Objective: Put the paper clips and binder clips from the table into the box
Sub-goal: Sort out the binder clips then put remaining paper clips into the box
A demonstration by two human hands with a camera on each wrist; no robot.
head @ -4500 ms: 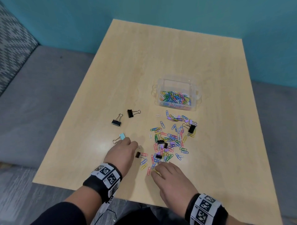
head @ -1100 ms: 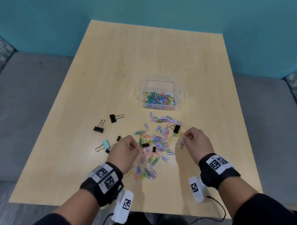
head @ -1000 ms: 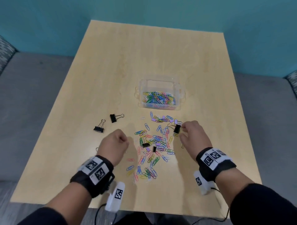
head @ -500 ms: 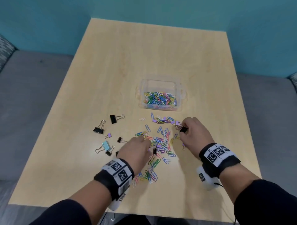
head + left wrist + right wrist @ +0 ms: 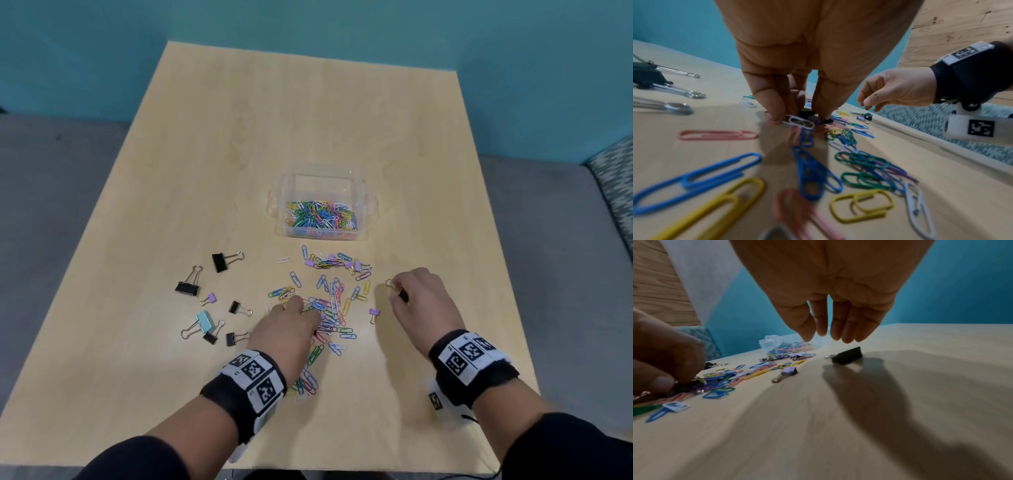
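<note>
The wooden table [image 5: 308, 120] carries everything. Beyond its middle stands the clear plastic box [image 5: 368, 200], open-topped, its long sides running left to right; a layer of coloured paper clips [image 5: 320, 219] covers its floor.

In front of the box lies the loose scatter of paper clips [image 5: 334, 298], many of them lying with their long axis pointing roughly toward the box, though others are turned at all angles. To the left sits a group of binder clips [image 5: 212, 305]: black ones, a pale blue one and a small purple one, wire handles pointing various ways.

The left hand [image 5: 289, 329] is down in the scatter, fingers [image 5: 772, 104] curled and pinching at the pile around a small black binder clip [image 5: 806, 114] and a white paper clip [image 5: 798, 121].

The right hand [image 5: 423, 301] is to the right of the scatter, fingers hanging relaxed and apart, holding nothing. Just under its fingertips lies a black binder clip [image 5: 847, 356] on the table, handle pointing left toward the pile. A small purple binder clip [image 5: 374, 313] lies between the two hands.
</note>
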